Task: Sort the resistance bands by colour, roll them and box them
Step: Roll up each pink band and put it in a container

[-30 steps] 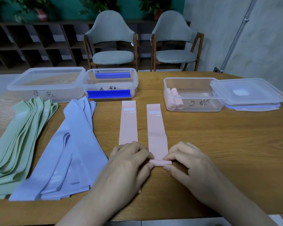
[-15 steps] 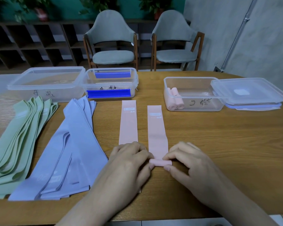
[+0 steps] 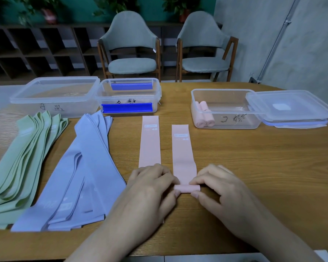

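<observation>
Head view | rolled near end of flat pink elastic resistance band (image 3: 183, 159) is pinched by left hand (image 3: 151, 188) and right hand (image 3: 222, 190) | second pink band (image 3: 150, 141) lies at 9 o'clock.

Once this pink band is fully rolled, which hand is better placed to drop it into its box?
Probably the right hand: the open box holding pink rolls stands on its side, beyond the roll it pinches.

Little change vs 1 s ago. Rolled end of the right pink band (image 3: 184, 159), lower centre of frame, looks a touch thicker; flat part a bit shorter. Left hand (image 3: 151, 184) & right hand (image 3: 218, 184) have barely shifted, fingertips pinching the roll's ends as before.
</observation>
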`<state>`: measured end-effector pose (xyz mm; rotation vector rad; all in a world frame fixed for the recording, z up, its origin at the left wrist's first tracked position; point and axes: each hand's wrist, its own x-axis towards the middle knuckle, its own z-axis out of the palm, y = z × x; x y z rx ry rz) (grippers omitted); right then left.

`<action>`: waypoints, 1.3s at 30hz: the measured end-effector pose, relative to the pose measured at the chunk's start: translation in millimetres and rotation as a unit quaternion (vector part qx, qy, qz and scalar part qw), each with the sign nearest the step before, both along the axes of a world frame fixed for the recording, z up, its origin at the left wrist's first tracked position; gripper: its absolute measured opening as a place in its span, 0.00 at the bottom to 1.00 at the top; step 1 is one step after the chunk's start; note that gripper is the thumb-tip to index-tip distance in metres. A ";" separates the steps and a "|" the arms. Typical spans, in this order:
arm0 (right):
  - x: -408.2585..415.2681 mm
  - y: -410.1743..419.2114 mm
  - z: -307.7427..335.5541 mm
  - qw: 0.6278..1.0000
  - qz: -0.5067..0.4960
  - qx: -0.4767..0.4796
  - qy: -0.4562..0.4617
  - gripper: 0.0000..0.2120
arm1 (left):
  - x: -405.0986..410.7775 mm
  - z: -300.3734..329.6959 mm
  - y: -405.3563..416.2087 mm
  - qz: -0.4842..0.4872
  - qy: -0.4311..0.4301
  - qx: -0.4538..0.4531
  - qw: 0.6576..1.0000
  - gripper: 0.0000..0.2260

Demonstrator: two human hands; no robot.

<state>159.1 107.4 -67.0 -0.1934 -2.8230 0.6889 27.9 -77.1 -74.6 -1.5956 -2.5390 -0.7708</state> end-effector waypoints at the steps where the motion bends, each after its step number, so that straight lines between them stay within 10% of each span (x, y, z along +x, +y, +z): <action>1: 0.1 -0.4 0.4 1.000 0.000 -0.004 0.002 0.17 | 0.1 0.3 -0.4 0.001 -0.004 -0.001 1.000 0.09; 39: -0.1 -0.7 -0.2 1.000 -0.006 0.005 0.002 0.10 | -0.2 -1.4 0.9 0.000 0.026 0.002 1.000 0.07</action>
